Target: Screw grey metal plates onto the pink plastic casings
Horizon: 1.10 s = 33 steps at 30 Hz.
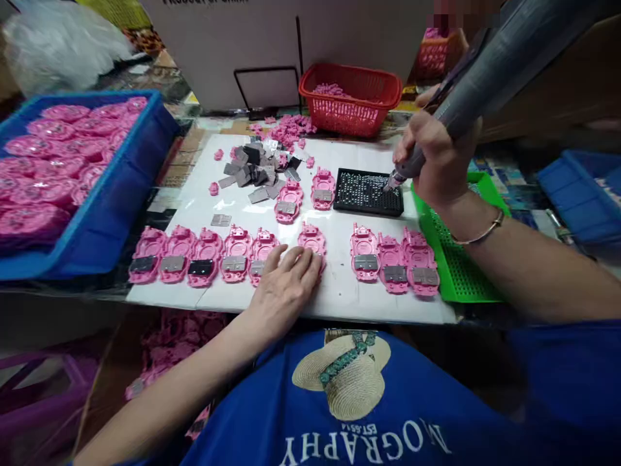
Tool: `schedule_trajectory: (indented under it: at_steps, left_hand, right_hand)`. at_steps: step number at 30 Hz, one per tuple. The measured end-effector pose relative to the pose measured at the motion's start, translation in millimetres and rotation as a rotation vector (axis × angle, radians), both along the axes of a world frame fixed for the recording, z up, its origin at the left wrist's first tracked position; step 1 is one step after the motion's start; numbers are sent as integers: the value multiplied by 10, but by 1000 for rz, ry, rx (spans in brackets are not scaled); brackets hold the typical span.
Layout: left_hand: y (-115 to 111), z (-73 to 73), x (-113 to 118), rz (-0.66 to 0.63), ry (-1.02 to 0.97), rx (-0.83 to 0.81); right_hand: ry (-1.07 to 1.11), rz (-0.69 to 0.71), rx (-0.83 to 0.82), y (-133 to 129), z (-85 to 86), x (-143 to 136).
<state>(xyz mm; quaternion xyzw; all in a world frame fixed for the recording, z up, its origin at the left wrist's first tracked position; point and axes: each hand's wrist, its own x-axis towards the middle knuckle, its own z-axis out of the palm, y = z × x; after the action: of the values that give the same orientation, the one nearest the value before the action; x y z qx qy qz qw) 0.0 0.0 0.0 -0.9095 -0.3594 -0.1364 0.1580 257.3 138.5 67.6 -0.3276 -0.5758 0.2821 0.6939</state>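
Observation:
My right hand (pixel 439 152) is wrapped round a grey electric screwdriver (pixel 451 107). The screwdriver's tip meets the black screw tray (pixel 366 202), whose holes hold many small shiny screws. My left hand (pixel 286 291) lies with fingers stretched out over the lower part of a pink plastic casing (pixel 312 238), partly hiding it. To its left stands a row of similar casings (pixel 235 251), each with a grey or black plate across it. Several more casings (pixel 395 259) lie on the right, and two (pixel 288 200) sit farther back.
Loose metal plates (pixel 259 171) and small pink parts (pixel 291 129) are heaped at the back of the white board (pixel 218 294). Behind stands a red basket (pixel 352 113). A blue crate (pixel 121 175) of pink pieces is at left, a green basket (pixel 460 265) at right.

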Motion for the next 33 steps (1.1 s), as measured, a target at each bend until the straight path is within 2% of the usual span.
schedule_trajectory:
  at_steps: [4, 8, 12, 19, 33]
  left_hand:
    - [-20, 28, 197, -59, -29, -29]
    - [-38, 26, 286, -100, -49, -42]
    - [-44, 19, 294, -111, -69, -47]
    - [-46, 2, 285, -105, -100, -64]
    - [-28, -66, 293, -115, -190, -87]
  right_hand:
    - [-27, -33, -30, 30, -91, 58]
    - [-38, -11, 3, 48, -159, 62]
    - [-2, 29, -1, 62, -203, 52]
    - [43, 11, -86, 121, -265, 84]
    - [-10, -5, -33, 110, -267, 44]
